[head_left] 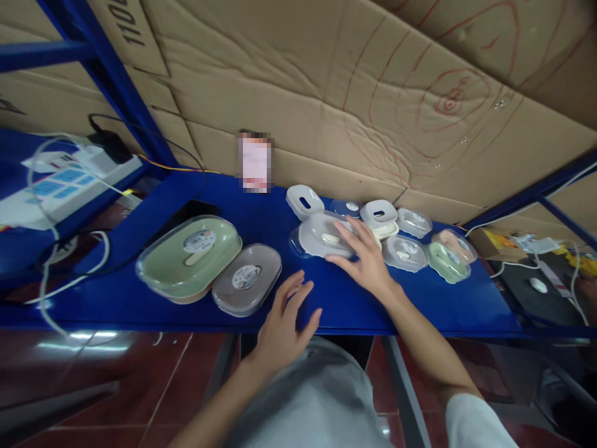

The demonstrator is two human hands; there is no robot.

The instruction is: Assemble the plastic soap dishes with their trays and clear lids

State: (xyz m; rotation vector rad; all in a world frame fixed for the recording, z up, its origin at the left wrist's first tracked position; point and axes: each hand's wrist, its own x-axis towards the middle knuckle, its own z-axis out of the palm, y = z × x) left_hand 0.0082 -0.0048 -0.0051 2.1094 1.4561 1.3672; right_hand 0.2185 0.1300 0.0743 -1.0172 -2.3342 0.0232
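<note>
My right hand [366, 255] lies flat, fingers spread, on the near edge of a grey oval lid [321, 235] that sits on the blue shelf [345, 298]. My left hand [284, 317] hovers open over the shelf's front edge, holding nothing, just right of a brown oval container with a clear lid [247, 278]. A large green oval container with a clear lid [189, 258] stands further left.
Behind and right of my right hand lie several small containers and lids: two white pieces [304, 200] [379, 213], clear lids [405, 252], a green one [446, 261], a pink one [454, 242]. A power strip with cables [65, 180] sits at left. Cardboard [326, 81] backs the shelf.
</note>
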